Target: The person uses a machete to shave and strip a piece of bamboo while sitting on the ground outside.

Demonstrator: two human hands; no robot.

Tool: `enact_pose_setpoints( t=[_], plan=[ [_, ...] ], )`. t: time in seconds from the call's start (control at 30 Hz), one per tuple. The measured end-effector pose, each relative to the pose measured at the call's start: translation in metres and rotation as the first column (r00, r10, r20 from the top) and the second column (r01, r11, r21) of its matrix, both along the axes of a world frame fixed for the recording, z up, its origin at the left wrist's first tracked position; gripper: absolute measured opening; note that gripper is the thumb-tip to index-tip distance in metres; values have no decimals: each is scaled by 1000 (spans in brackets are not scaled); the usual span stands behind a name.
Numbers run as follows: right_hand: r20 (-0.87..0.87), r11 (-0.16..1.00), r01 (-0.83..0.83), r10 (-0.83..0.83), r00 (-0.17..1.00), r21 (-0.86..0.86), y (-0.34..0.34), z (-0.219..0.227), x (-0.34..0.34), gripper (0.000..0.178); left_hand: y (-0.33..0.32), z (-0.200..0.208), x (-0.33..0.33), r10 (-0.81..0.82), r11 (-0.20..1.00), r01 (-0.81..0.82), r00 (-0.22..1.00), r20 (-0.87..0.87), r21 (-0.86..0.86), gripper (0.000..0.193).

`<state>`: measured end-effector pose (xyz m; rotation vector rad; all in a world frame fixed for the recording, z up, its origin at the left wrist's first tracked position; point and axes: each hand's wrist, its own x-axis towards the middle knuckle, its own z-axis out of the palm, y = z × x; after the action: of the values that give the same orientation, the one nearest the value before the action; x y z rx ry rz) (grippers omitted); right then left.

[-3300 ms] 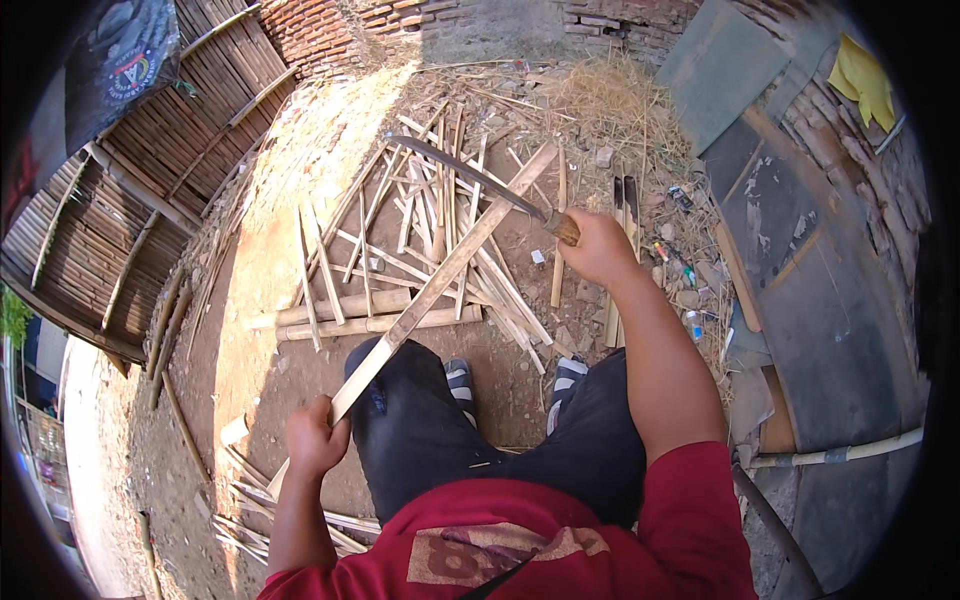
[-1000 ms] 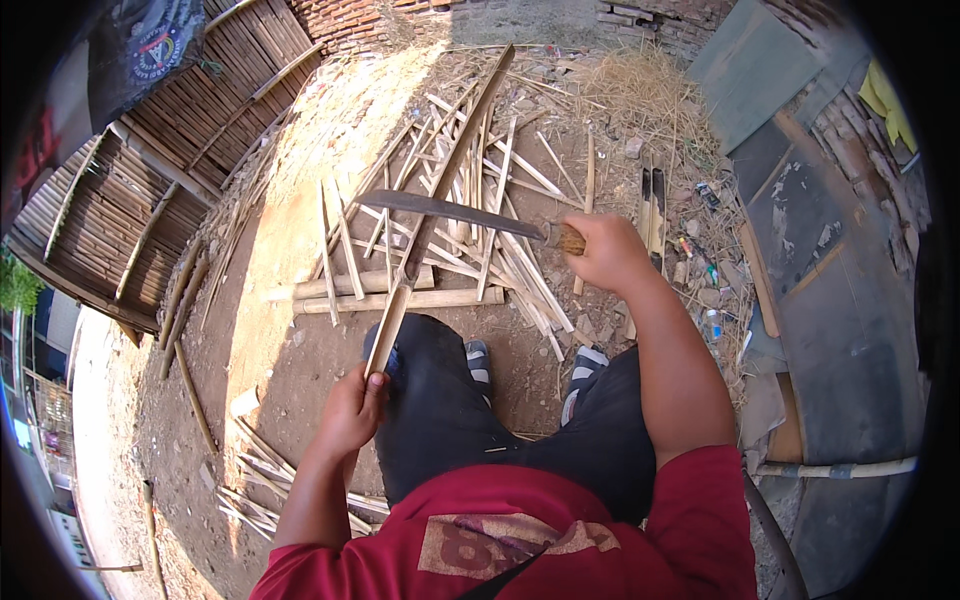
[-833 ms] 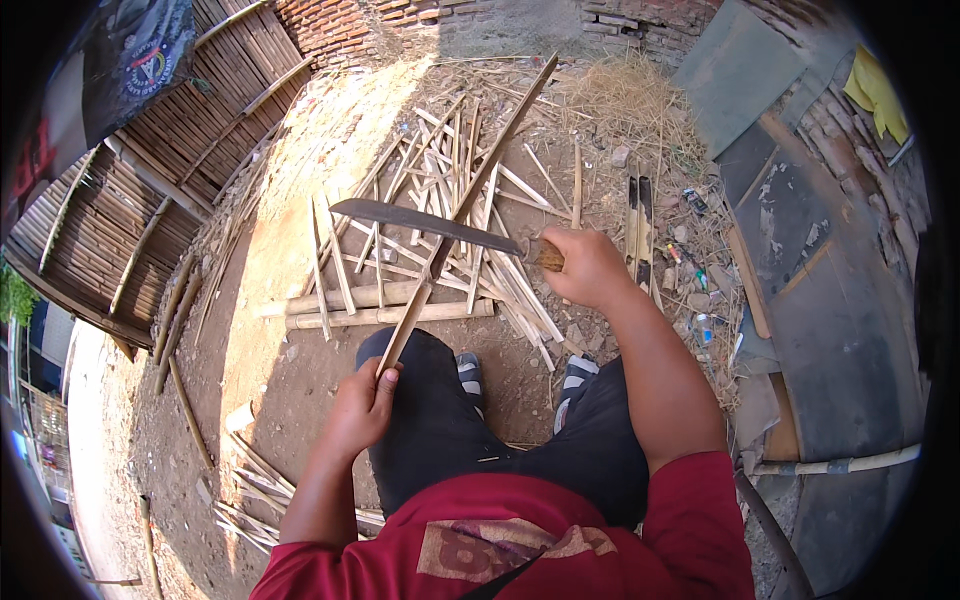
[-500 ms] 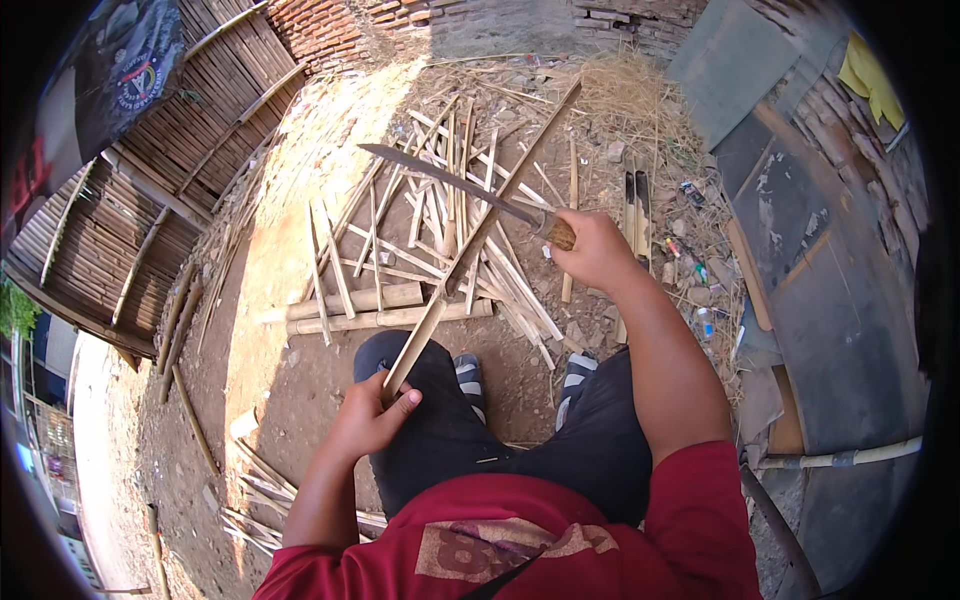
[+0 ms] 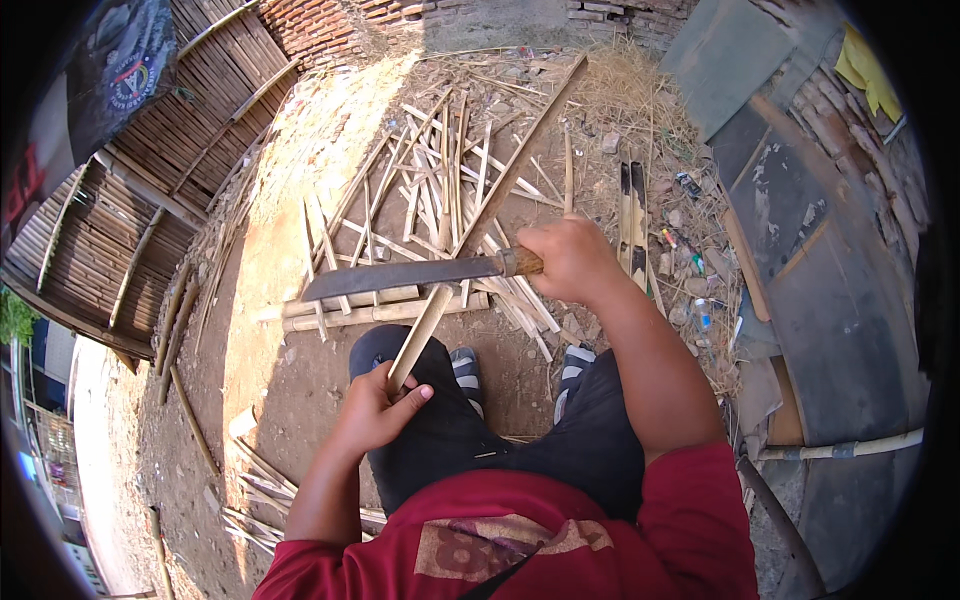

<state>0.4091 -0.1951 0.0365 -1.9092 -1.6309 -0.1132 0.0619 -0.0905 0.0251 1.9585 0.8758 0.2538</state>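
Observation:
My left hand (image 5: 378, 408) is closed around the near end of a long split bamboo strip (image 5: 421, 330), by my left knee. The strip slants away to the far right, its hollow pale side showing near my hand. In my right hand (image 5: 570, 258) is the wooden handle of a machete (image 5: 405, 277). Its dark blade points left and crosses over the strip, hiding a short part of it; whether blade and strip touch I cannot tell. Beyond lies a loose pile of thin bamboo strips (image 5: 430, 190), with thicker bamboo poles (image 5: 385, 312) at its near side.
More bamboo strips (image 5: 262, 500) lie at my lower left. A woven bamboo panel (image 5: 225, 95) leans at the far left. Dark boards (image 5: 800, 260) stand on the right beside litter and dry straw (image 5: 640, 90). My sandalled feet (image 5: 467, 375) are just below the pile.
My right hand has moved nearer and slightly left, bringing the machete blade down lower across the strip. The far end of the strip has risen a little in view; my left hand keeps its hold.

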Motion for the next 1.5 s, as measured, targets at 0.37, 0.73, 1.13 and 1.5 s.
enact_pose_setpoints(
  t=[0.37,0.73,1.13,1.5],
  plan=[
    [14,995,-25,27,1000,-97,1,-4,-5,27,-3,-2,-5,9,983,3,998,-69,182,36],
    [151,997,-65,71,986,-46,-10,6,12,24,1,-1,-17,-78,982,101,986,-144,160,34],
    [40,999,48,-48,998,-17,-19,6,30,27,15,1,-54,-81,997,81,990,-119,-5,25],
    [85,999,34,-34,996,-3,-16,9,16,31,13,-4,-73,-14,998,21,993,-114,62,28]
  ],
)
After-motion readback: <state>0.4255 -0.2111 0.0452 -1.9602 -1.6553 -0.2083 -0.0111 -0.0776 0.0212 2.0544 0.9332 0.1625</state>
